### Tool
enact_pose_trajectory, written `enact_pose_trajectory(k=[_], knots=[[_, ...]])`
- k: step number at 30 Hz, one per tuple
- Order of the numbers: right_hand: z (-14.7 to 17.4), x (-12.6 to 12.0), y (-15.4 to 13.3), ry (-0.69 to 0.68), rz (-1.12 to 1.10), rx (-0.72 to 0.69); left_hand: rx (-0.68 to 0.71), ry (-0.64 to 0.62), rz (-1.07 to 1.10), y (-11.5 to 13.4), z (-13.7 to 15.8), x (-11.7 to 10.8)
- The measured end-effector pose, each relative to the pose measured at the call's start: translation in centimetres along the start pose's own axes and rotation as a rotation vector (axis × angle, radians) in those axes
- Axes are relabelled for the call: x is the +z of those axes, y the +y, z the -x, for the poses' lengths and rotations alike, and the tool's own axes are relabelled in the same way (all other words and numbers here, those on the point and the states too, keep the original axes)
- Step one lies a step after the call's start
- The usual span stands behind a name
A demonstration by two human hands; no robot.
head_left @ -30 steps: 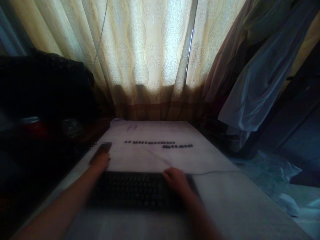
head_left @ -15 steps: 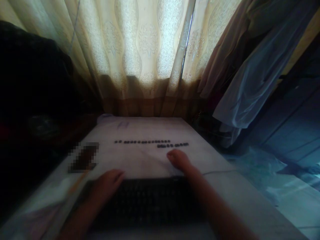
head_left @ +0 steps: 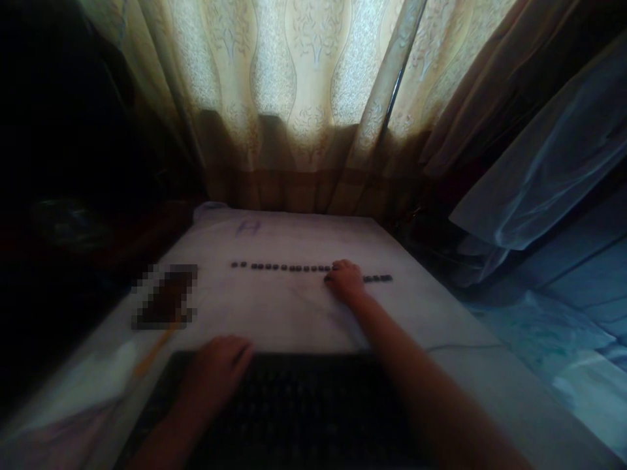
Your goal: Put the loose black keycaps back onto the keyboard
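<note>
A dark keyboard (head_left: 304,398) lies along the near side of the table. My left hand (head_left: 220,365) rests on its upper left part, fingers lying over the far edge and a gap beside the thumb. Farther off, small dark keycaps (head_left: 291,268) form a line across the white cloth. My right hand (head_left: 345,281) reaches over the right part of that line, fingers bent down onto it and thumb apart from them; some pieces are hidden beneath. More dark keycaps (head_left: 378,279) lie just right of this hand. Blur hides fine detail of both hands.
A pixelated dark object (head_left: 166,297) sits at the table's left, with an orange stick-like item (head_left: 154,349) close by. A thin cable (head_left: 465,346) runs off to the right. Curtains (head_left: 313,98) hang behind, and pale cloth (head_left: 539,176) hangs on the right.
My right hand has moved forward from in front of the keycaps onto them, its fingers extending from a fist. My left hand stays at the keyboard. The camera view has shifted slightly.
</note>
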State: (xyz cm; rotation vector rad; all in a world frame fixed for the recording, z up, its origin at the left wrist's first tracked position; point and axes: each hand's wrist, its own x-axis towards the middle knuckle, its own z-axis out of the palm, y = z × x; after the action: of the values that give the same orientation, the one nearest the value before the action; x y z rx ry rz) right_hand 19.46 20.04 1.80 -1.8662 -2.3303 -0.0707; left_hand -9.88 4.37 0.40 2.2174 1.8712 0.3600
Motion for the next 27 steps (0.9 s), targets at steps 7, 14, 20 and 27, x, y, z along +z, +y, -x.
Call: enact_pose_trajectory(k=[7,14,20,27], knots=[[4.0,-2.9,-1.9,0.044,-0.121,-0.012,-0.001,-0.002,-0.006,0.1,-0.1,-0.2],[14.2,-5.1,-5.3,-0.185,-0.562,-0.053,0.198,0.199,0.028,1.4,1.0,-0.1],[16.7,-3.5,-7.1,-0.235,-0.54,-0.083,0.523,0.284,0.088,5.1,4.1,0.8],[16.3,-3.0,-7.4,-0.249,-0.499,-0.133,0.565,0.25,-0.038,5.7,5.0,1.8]])
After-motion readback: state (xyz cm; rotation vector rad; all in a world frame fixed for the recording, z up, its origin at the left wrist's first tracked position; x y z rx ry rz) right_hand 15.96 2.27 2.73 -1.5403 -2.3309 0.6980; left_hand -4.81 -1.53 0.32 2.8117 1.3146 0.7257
